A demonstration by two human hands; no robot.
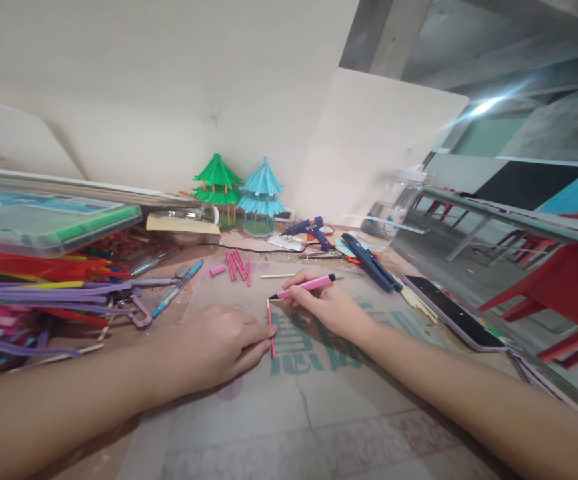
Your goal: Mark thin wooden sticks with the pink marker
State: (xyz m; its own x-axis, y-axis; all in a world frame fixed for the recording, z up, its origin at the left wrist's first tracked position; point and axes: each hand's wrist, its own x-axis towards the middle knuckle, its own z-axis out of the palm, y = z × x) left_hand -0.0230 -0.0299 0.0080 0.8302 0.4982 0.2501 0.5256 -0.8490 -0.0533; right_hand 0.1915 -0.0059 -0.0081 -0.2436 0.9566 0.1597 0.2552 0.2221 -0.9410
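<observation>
My left hand (223, 340) lies on the translucent printed sheet (253, 413), its fingertips pressing on a thin stick (271, 313). Most of that stick is pink; its far end is pale. In my right hand (323, 307) is a pink marker (309, 286), its tip close to the stick's pale end. Beyond my hands lie several pink sticks (239, 265) and a short pink cap (217, 270). A plain pale stick (276, 276) rests just past the marker.
Green (217, 180) and blue (263, 193) pagoda models stand at the back, near a glue gun (309, 230). A utility knife (371, 263) and a phone (453, 313) lie right. Colored strips (29, 300) and a plastic case (53, 220) are left.
</observation>
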